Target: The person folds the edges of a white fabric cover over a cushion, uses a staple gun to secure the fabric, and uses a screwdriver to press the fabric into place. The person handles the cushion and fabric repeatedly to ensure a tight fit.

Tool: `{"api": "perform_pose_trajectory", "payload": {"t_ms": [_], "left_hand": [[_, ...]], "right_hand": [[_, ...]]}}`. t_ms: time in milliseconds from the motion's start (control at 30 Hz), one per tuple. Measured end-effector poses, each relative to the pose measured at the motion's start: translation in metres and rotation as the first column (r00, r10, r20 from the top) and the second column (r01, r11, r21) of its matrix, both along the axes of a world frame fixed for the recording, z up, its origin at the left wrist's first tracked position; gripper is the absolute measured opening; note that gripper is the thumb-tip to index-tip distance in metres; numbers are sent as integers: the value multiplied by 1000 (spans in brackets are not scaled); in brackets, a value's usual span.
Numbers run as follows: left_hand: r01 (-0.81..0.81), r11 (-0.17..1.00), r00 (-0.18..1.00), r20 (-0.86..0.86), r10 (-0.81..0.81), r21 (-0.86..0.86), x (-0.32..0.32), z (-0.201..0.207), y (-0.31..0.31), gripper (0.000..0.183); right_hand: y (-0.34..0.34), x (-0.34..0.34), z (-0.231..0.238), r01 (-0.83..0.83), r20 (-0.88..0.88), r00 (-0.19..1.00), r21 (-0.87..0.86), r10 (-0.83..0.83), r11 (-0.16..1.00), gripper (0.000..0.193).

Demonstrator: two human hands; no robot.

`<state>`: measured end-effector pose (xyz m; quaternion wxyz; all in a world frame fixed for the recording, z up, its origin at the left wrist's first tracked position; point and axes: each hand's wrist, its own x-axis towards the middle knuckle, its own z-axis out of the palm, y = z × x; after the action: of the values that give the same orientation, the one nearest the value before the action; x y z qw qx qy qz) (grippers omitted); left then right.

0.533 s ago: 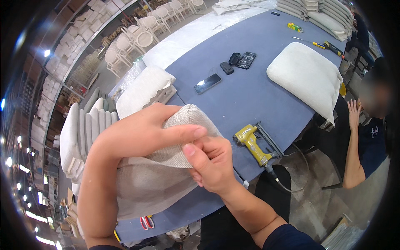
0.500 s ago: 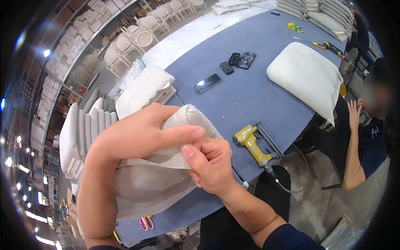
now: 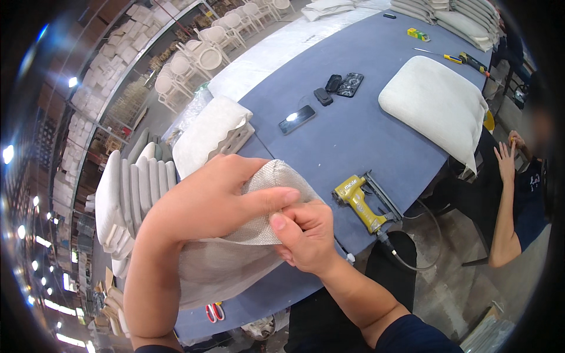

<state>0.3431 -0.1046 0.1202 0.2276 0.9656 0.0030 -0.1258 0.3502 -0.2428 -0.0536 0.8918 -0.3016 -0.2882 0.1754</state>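
Observation:
A seat cushion (image 3: pixel 223 273) covered in beige woven fabric is tilted up in front of me, its grey backing toward me. Over its top edge lies my left hand (image 3: pixel 215 200), closed on the fabric with the thumb along the corner. Beside that thumb, my right hand (image 3: pixel 307 234) pinches the cover's edge and pulls it taut. The fingertips behind the fabric are hidden. To the right, apart from both hands, a yellow staple gun (image 3: pixel 364 206) lies on the blue-grey table (image 3: pixel 329 150) with its hose attached.
Red-handled scissors (image 3: pixel 215 312) lie at the near edge. A pale cushion (image 3: pixel 435 109) rests at the right, phones (image 3: pixel 297 119) and small black cases mid-table. Stacked cushions (image 3: pixel 132 194) stand at left, more (image 3: pixel 468 26) at the far right. Another person (image 3: pixel 512 194) sits at right.
The whole view has shifted slightly, moving the table and my hands a little right and down in the picture. My grip on the fabric looks the same.

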Motion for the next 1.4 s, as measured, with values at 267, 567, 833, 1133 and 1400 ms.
{"api": "perform_pose_trajectory", "payload": {"t_ms": [267,567,833,1133,1400], "left_hand": [[15,996,999,50,-19,85,-19,1,-34,48],[-12,996,998,64,6,90,-30,1,-46,53],[-42,991,998,60,34,126,-30,4,-46,57],[-80,992,992,-101,69,-101,-19,-1,-20,60],[-95,994,967,-243,79,-59,0,12,-3,66]], "right_hand": [[-38,-23,1,251,95,968,-279,-234,927,37],[-62,-30,18,417,262,906,-403,-333,815,38],[-55,-30,24,296,188,953,-432,-235,852,45],[-39,-26,22,-280,-290,924,-69,249,958,41],[-10,-19,19,-153,-165,975,-23,147,988,45]]}}
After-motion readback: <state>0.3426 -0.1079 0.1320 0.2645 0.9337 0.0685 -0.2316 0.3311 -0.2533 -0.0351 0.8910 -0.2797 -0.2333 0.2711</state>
